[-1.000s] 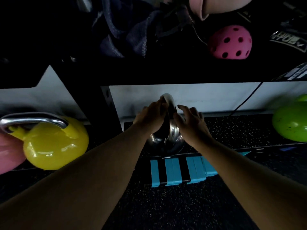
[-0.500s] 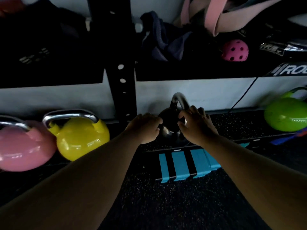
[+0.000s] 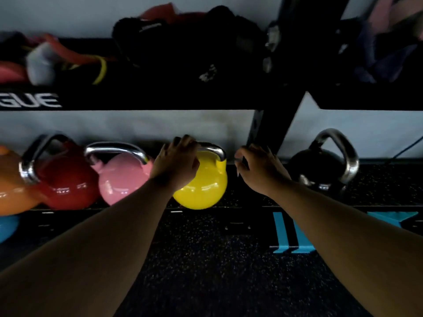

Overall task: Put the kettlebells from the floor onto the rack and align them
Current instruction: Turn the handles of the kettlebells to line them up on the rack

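Observation:
A row of kettlebells stands on the rack's low shelf [image 3: 377, 179]: orange [image 3: 9, 193] at the far left, then red [image 3: 66, 181], pink [image 3: 123, 177], yellow [image 3: 206, 186], and a black one [image 3: 320, 165] to the right of the rack's upright post [image 3: 272, 133]. My left hand [image 3: 176, 161] is closed over the left part of the yellow kettlebell's steel handle. In the gap between the yellow and black kettlebells my right hand [image 3: 258, 168] hovers with its fingers apart, holding nothing.
The upper shelf [image 3: 160, 97] overhangs the kettlebells and holds bands, gloves and dark bags. A blue kettlebell [image 3: 6, 227] sits on the floor at far left. Blue tape strips [image 3: 288, 232] mark the speckled rubber floor [image 3: 206, 271]. A cable [image 3: 407, 147] hangs at right.
Both hands have left the black kettlebell, which now stands on the shelf. The view has swung left; my left hand has taken the yellow kettlebell's handle and my right hand has opened.

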`<state>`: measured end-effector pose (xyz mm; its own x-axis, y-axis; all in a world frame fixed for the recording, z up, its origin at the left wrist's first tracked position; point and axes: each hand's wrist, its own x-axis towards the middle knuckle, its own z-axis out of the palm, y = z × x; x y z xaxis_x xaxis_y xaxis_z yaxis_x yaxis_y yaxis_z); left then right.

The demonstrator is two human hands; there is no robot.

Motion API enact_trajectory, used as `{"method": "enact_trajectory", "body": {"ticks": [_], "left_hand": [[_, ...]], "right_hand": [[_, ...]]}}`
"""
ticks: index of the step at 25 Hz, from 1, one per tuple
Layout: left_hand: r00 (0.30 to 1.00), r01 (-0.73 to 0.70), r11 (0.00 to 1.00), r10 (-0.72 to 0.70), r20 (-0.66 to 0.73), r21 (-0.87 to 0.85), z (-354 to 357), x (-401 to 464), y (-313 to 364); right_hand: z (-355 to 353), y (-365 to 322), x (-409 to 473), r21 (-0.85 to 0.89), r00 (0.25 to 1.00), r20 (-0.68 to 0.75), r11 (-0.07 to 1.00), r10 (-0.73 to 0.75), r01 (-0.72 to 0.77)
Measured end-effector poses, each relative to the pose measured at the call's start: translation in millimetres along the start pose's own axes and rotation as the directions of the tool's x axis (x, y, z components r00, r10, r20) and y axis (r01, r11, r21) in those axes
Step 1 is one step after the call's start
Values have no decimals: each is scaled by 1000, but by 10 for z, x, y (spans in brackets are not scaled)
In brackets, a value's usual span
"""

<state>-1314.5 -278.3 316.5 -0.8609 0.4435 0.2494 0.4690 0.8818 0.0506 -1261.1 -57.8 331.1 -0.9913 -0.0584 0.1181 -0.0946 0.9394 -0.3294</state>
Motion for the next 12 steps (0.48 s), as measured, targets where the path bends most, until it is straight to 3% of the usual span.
{"method": "enact_trajectory", "body": {"ticks": [4,7,10,12], "left_hand": [[998,41,989,-46,-34,-144,97,15,-587],[990,138,938,-123,67,-317,317,100,-738],[907,414,712,-272,321,-567,552,127,-626],[891,452,623,-290,349,-638,665,145,-491]], "right_hand": [[328,-484,467,-71,997,48,995,67,-63],[568,-641,703,-101,988,108,990,113,-102],[714,-651,772,-84,985,122,990,120,-111],[759,-596,785,-92,989,97,991,108,-99]]}}
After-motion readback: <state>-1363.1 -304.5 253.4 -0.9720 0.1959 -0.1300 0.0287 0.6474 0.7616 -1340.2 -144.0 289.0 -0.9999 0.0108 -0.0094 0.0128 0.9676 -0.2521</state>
